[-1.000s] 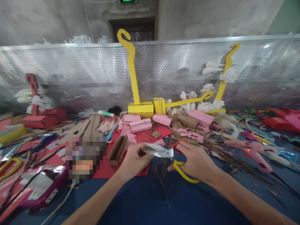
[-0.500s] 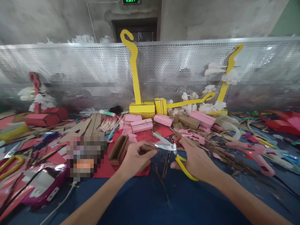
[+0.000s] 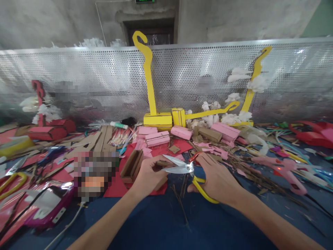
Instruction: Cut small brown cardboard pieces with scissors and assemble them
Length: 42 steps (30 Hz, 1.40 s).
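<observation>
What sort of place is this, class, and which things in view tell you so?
Probably a craft workspace: the scissors at the centre, the glue gun at right, and the handmade-looking pink boxes all point to it.

This looks like a craft workshop: scissors (image 3: 189, 168) at centre, a pink glue gun (image 3: 283, 170) at right, cardboard strips (image 3: 105, 139) left of centre and a littered blue table (image 3: 145, 222), with a perforated metal panel (image 3: 104, 80) and bare concrete wall (image 3: 234, 21) above.

Scissor blades (image 3: 178, 169) look smooth, shiny metal — their handles (image 3: 204, 192) plastic, the brown box (image 3: 131, 167) matt cardboard
</observation>
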Each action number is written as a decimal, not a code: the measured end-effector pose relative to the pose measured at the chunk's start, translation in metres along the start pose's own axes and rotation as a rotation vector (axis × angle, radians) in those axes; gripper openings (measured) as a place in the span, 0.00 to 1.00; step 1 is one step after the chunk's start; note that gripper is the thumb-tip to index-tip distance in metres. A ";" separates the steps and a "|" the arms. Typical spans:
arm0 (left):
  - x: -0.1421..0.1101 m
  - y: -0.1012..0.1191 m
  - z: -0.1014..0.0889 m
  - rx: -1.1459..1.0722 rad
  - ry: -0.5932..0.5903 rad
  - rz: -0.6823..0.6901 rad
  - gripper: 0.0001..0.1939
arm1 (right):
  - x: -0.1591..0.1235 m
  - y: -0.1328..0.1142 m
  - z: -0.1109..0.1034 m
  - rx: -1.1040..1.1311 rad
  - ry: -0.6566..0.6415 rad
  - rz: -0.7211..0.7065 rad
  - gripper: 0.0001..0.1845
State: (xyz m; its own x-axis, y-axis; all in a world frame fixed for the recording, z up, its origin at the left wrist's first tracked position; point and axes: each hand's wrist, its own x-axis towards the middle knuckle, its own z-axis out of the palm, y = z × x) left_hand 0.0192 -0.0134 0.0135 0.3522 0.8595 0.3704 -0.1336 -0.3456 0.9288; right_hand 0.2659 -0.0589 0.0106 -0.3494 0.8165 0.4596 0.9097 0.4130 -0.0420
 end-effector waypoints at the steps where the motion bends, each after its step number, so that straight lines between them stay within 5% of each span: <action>1: 0.000 -0.001 0.000 0.006 0.001 0.005 0.08 | 0.000 0.000 0.000 -0.001 0.004 -0.002 0.26; 14: -0.001 -0.002 0.000 0.064 -0.030 -0.019 0.07 | -0.001 0.001 0.004 0.081 -0.015 -0.011 0.24; 25: -0.003 0.000 -0.005 0.138 0.036 0.146 0.05 | 0.002 0.001 0.000 0.192 0.041 0.101 0.23; 36: -0.004 -0.001 0.002 0.007 0.097 -0.114 0.16 | 0.005 0.023 0.011 0.297 0.013 0.155 0.17; 42: -0.011 -0.006 0.018 -0.001 -0.023 -0.132 0.15 | 0.007 -0.015 -0.005 0.792 -0.008 0.101 0.11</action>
State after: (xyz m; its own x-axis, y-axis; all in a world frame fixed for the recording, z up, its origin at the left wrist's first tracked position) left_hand 0.0324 -0.0277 0.0032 0.3884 0.8884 0.2450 -0.0852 -0.2301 0.9694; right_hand 0.2506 -0.0612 0.0184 -0.2782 0.8667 0.4140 0.5086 0.4985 -0.7020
